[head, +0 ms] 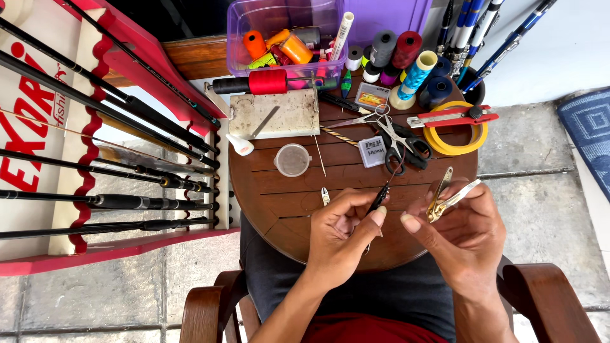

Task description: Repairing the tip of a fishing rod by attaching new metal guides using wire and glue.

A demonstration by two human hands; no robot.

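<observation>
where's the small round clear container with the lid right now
In the head view the round clear container sits left of centre on the round wooden table, just below the pale foam block and left of the scissors.

Scissors (397,141) on table (279,203), behind hands

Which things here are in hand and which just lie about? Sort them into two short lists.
In hand:
left hand pinching a thin dark rod tip
right hand holding metal clippers

Lying about:
scissors
thread spools
clear plastic box
yellow tape roll
round lidded cup
fishing rods in rack
</observation>
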